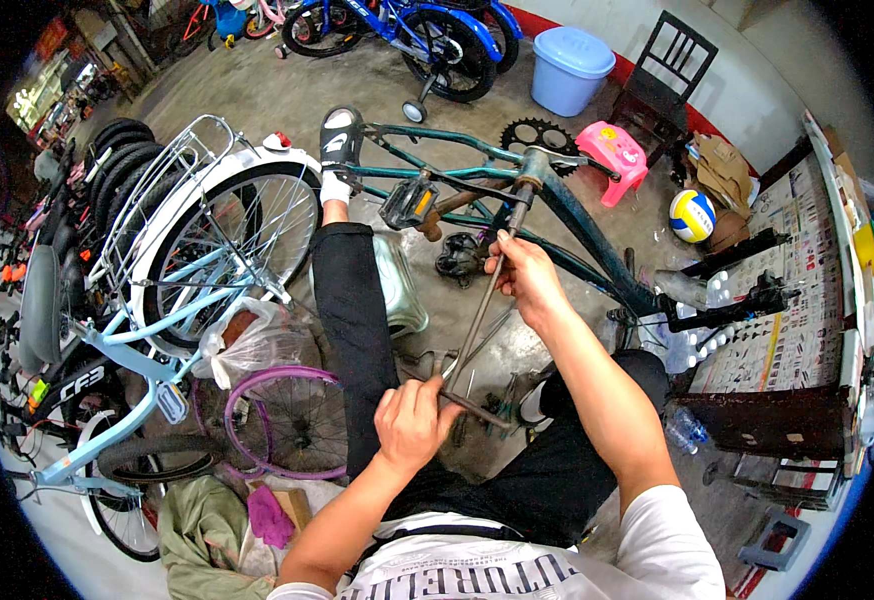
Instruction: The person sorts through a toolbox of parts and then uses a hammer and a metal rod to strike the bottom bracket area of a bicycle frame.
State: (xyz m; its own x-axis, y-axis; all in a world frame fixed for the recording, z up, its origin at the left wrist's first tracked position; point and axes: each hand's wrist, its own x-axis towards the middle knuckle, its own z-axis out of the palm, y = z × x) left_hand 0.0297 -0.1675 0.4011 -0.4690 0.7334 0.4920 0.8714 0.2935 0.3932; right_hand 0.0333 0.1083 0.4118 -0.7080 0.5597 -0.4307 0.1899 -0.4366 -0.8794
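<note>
My left hand is closed round the crossbar end of a long brown-grey metal T-handle wrench. With my right hand I pinch the rod near its far end, thumb and fingers closed on it. That end points at the bottom bracket of a dark green bicycle frame; whether it is seated on anything I cannot tell. The frame lies on the floor ahead of me. A black pedal is on the frame's left side, and a dark chainring shows beyond the bracket. My left foot in a black sandal rests by the frame's rear end.
Left stands a light blue bicycle with a white rear fender, near a purple wheel rim and a plastic bag. Right are a pink stool, a ball and a tool board. A blue bucket stands behind.
</note>
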